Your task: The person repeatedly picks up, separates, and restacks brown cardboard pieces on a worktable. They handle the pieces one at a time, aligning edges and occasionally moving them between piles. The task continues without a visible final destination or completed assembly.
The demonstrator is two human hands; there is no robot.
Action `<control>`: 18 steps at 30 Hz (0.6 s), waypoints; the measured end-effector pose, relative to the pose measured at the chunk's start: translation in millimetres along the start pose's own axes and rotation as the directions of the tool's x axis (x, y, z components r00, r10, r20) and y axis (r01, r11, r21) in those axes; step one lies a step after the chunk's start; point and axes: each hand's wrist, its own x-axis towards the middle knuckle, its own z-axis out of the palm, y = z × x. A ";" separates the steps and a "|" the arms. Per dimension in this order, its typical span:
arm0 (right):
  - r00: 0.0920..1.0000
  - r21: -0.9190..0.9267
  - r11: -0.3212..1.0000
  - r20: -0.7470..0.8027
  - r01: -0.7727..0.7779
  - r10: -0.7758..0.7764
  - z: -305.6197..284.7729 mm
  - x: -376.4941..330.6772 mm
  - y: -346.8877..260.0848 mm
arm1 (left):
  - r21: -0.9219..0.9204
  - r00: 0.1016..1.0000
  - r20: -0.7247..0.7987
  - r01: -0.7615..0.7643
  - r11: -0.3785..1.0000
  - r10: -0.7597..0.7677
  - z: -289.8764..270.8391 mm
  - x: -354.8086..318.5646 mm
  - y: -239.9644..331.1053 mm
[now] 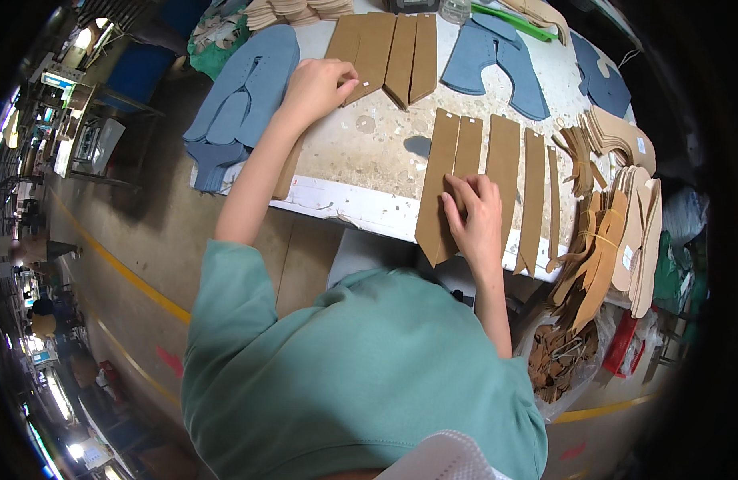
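My left hand (pixel 319 86) is at the far side of the white worktop, its fingers curled in at the left edge of a stack of brown leather-like pieces (pixel 369 48). Whatever is under those fingertips is hidden. Nearer to me, my right hand (pixel 474 212) rests on a row of brown pointed strips (pixel 442 172); its thumb and fingers are a little apart, bent down onto the strips. To the right lie more brown strips (pixel 534 184), with small white tags at their far ends. Stacked blue cut pieces (pixel 253 76) sit under and left of my left forearm.
Further blue pieces (pixel 497 60) lie at the back. Beige pieces (pixel 637 232) and tied brown strip bundles (pixel 597 256) overhang the right edge. Below stands a plastic bag of brown scraps (pixel 561 360), beside a red crate (pixel 622 344). The worktop's front edge (pixel 337 210) is chipped.
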 end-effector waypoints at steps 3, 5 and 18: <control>1.000 0.020 1.000 -0.012 0.012 -0.012 0.0 -3.4 2.1 | 0.058 0.999 0.021 -0.035 0.998 0.034 18.7 9.0 -9.2; 1.000 0.016 1.000 -0.002 0.015 -0.014 -0.4 -5.3 2.3 | 0.085 0.999 0.003 -0.049 0.995 0.049 27.6 12.0 -10.6; 1.000 0.024 1.000 0.023 0.005 -0.006 -3.1 -6.0 -2.3 | 0.108 0.997 0.018 -0.075 0.991 0.073 15.8 26.7 -4.3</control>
